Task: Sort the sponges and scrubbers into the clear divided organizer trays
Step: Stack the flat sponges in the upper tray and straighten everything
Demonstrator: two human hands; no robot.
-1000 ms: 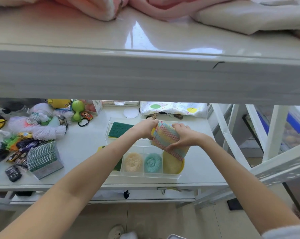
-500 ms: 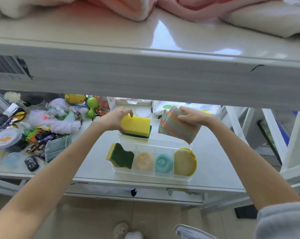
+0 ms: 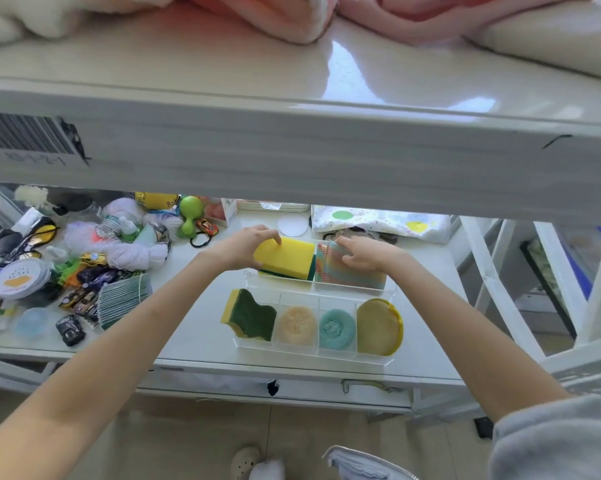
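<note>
Two clear divided trays stand on the lower shelf. In the far tray point(image 3: 354, 288), my left hand point(image 3: 243, 247) grips a yellow sponge point(image 3: 287, 258) over the left compartment, above a green pad. My right hand point(image 3: 365, 254) presses a rainbow mesh scrubber point(image 3: 347, 273) into the right compartment. The near tray point(image 3: 313, 351) holds a wavy green-and-yellow sponge point(image 3: 249, 318), a beige loofah puff point(image 3: 297, 325), a teal mesh scrubber point(image 3: 337, 329) and a round yellow-rimmed pad point(image 3: 378, 327), one per compartment.
A pile of toys, white yarn, toy cars and bottles point(image 3: 84, 258) crowds the shelf's left side, with a bundle of green pads point(image 3: 122, 299) near the trays. A patterned pouch point(image 3: 378, 223) lies behind. The upper shelf's edge point(image 3: 292, 150) overhangs the whole work area.
Both hands have lowered toward the far tray. The yellow sponge has come down over the left compartment, and the rainbow scrubber has gone from mid-air into the right compartment.
</note>
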